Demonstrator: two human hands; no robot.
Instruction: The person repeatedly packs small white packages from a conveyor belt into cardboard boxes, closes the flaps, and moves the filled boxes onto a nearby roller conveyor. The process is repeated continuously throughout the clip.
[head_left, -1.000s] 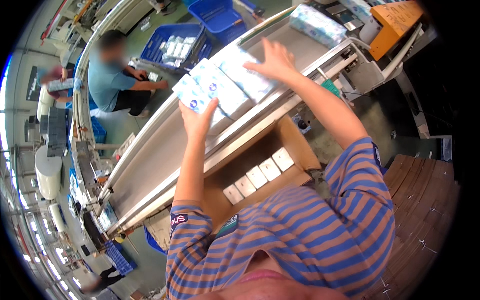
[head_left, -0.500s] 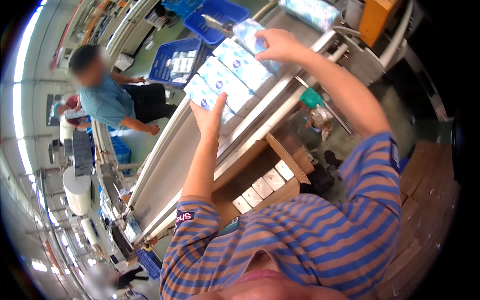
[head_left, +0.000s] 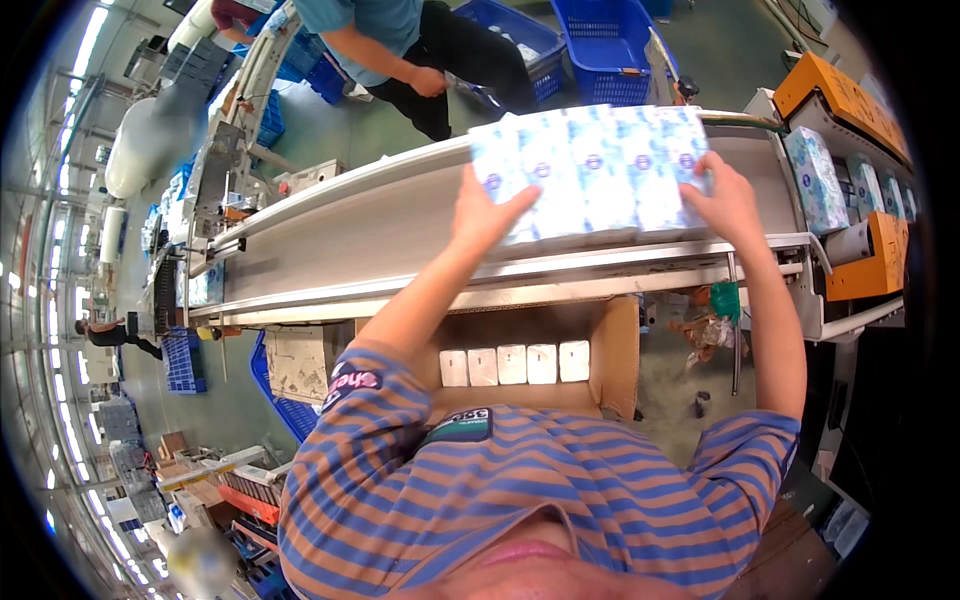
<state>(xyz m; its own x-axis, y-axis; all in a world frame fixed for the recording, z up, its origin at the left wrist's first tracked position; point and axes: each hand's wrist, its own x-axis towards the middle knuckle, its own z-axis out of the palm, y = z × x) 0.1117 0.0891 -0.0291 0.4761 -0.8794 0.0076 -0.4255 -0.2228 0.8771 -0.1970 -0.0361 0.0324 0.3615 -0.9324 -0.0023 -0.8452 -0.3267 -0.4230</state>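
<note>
"What's leftmost?"

"The left hand (head_left: 490,212), clamped on the left end of five blue-and-white tissue packs (head_left: 595,172)."

"How do they lie?"

"Side by side over the conveyor (head_left: 350,228), toward its right end, each long axis running far edge to near edge. A cardboard box (head_left: 616,355) sits below the near edge."

"And rightmost?"

"The right hand (head_left: 728,203), clamped on the row's other end; neither hand is nearer."

From the person's head, the left of two side-by-side fisheye cameras looks steeply down and forward, upright and unmirrored. The wearer's striped shirt (head_left: 620,470) is very near, filling the lower edge; the left hand (head_left: 487,213) and right hand (head_left: 728,200) are at arm's length beyond, over a conveyor (head_left: 370,220); the factory floor (head_left: 228,385) recedes at left, curving toward a black rim
</note>
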